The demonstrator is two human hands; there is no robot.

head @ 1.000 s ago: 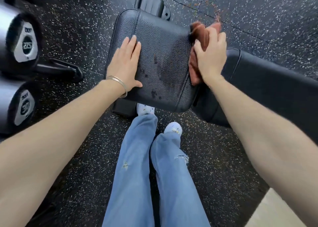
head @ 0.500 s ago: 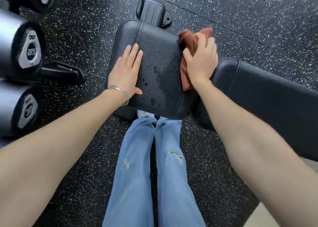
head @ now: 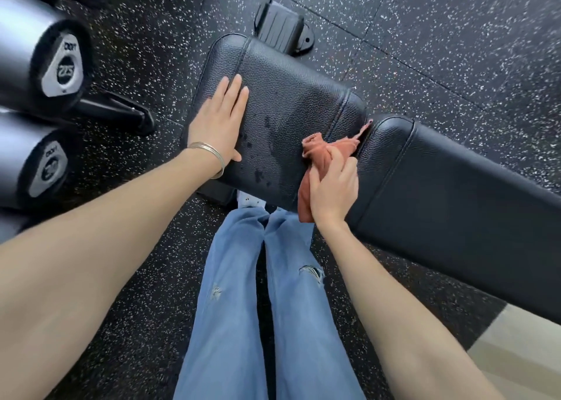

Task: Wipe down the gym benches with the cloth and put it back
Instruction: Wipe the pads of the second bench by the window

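Rust cloth [head: 323, 156] gripped in the right hand [head: 334, 193], fingers curled round it at the seat pad [head: 288, 96] seam. Left hand [head: 218, 123] flat, fingers straight. Risk: droplets [head: 261, 175] left of the gripping fingers get skipped, and the cloth's tail could snag in the gap.

Dumbbell end cap [head: 62, 65] reads, apparently, 22.5 upside down.

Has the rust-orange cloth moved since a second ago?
Yes: the rust-orange cloth in the right hand slid along the black seat pad from its far corner toward its near corner.
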